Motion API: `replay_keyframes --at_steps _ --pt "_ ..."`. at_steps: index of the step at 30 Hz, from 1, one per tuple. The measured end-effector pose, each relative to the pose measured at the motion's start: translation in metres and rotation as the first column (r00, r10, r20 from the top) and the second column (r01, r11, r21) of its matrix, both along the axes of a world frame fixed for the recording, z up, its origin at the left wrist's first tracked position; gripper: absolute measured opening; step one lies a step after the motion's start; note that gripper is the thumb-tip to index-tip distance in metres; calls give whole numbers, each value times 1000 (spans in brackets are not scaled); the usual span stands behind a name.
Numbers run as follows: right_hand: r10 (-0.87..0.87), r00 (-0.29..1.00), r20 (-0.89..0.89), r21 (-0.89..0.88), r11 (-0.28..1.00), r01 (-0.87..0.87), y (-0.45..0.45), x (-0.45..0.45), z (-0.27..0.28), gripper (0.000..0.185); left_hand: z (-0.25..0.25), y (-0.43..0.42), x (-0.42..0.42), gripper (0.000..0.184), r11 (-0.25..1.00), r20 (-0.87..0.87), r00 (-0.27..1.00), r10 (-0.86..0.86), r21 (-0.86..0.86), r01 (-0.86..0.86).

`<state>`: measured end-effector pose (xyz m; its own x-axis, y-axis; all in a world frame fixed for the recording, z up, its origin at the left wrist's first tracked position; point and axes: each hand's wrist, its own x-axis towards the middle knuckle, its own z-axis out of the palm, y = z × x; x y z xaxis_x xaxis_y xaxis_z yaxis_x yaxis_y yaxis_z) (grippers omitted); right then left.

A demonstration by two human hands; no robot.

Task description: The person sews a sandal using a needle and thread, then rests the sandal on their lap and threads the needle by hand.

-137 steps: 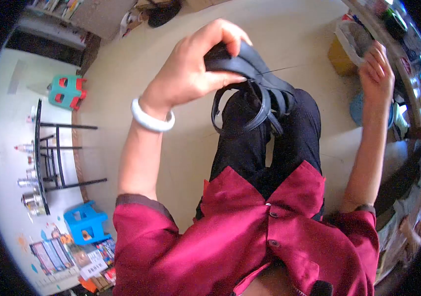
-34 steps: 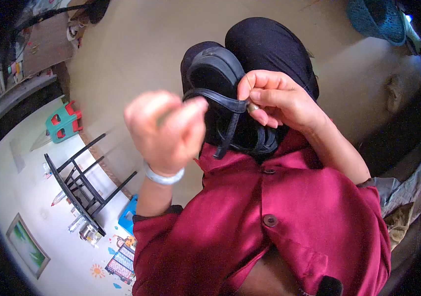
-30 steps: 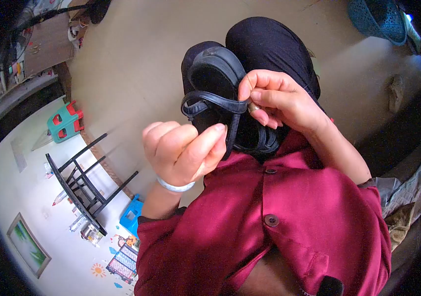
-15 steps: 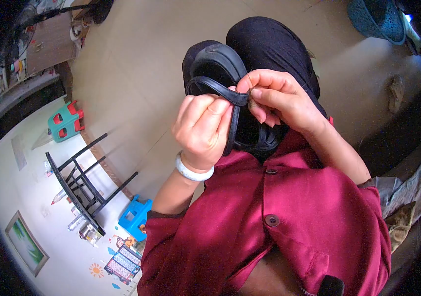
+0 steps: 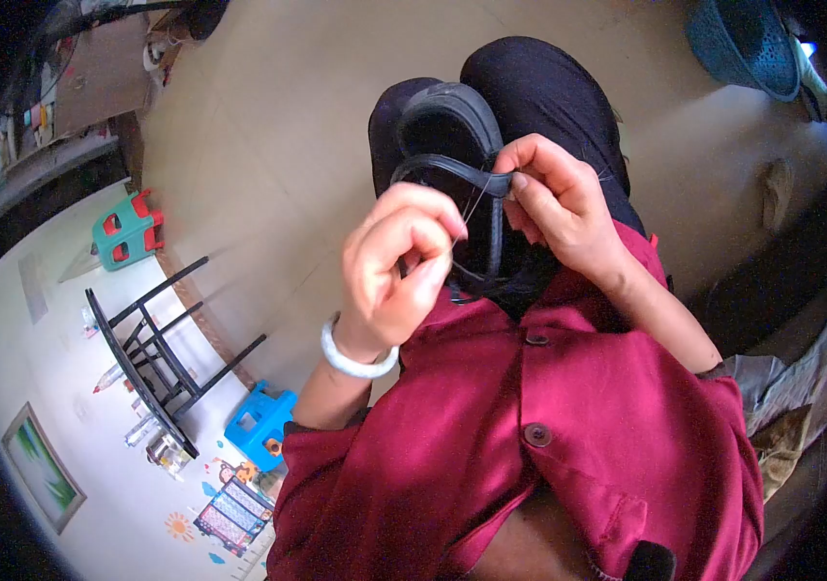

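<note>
A black sandal (image 5: 447,111) lies across my dark-trousered lap, its sole toward my knees and its straps looping up toward me. My right hand (image 5: 564,198) pinches the end of a black strap (image 5: 462,172) between thumb and fingers. To the left, my left hand (image 5: 399,261), with a pale bangle (image 5: 357,356) at the wrist, is closed in a pinch on a thin thread (image 5: 474,205). The thread runs from its fingertips up to the strap beside my right fingers. Whether a needle is in the left fingers I cannot make out.
A blue plastic basket (image 5: 743,48) stands on the floor at the upper right. On the left are a green and red stool (image 5: 128,232), a black-legged table (image 5: 167,363) with bottles on it, and a blue stool (image 5: 260,426) by the white wall.
My left hand has let go of the strap and drawn back toward me with the thread. My right hand now grips the strap end. The sandal has shifted slightly right.
</note>
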<state>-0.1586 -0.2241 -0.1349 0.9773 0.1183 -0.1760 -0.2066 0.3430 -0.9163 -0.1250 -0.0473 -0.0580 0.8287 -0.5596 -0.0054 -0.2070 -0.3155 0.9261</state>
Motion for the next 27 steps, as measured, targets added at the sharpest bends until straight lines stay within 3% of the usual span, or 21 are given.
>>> replay_keyframes --at_steps 1,3,4,7,8,12,17,19,20,25,27 --pt "7 1000 3 2 1000 -7 -1 1 0 11 -4 5 -3 13 989 -96 995 -7 -147 -7" --pt "-8 998 -56 -15 1000 7 -2 1 1 11 7 7 -13 11 959 -293 956 23 -264 -104" --pt "-12 996 -83 0 1000 12 -2 1 1 11 11 13 -15 11 958 -315 949 5 -270 -95" --pt "25 997 -67 -12 1000 -26 -4 2 5 12 23 12 -19 20 926 -370 913 174 -254 -279" --pt "31 997 -66 -13 999 -32 -5 2 4 12 26 17 -16 20 907 -478 858 187 -252 -338" --pt "67 995 -69 78 995 -61 -11 1 3 12 15 12 -13 14 875 -338 912 232 -337 -348" --pt "101 994 -35 -11 995 -101 -16 0 4 13 10 16 -14 10 813 -377 909 180 -463 -353" --pt "112 994 -20 -62 992 -113 -20 -2 6 14 14 18 -17 25 815 -470 878 96 -469 -340" --pt "139 987 79 -105 986 -131 -23 -3 6 16 11 13 -17 37 812 -439 894 84 -490 -317" --pt "257 881 397 -290 946 -145 -30 -2 10 22 10 9 -19 37 756 -538 842 42 -534 -378" --pt "258 869 422 -308 942 -130 -31 -4 13 24 11 9 -21 39 731 -614 788 42 -519 -443"
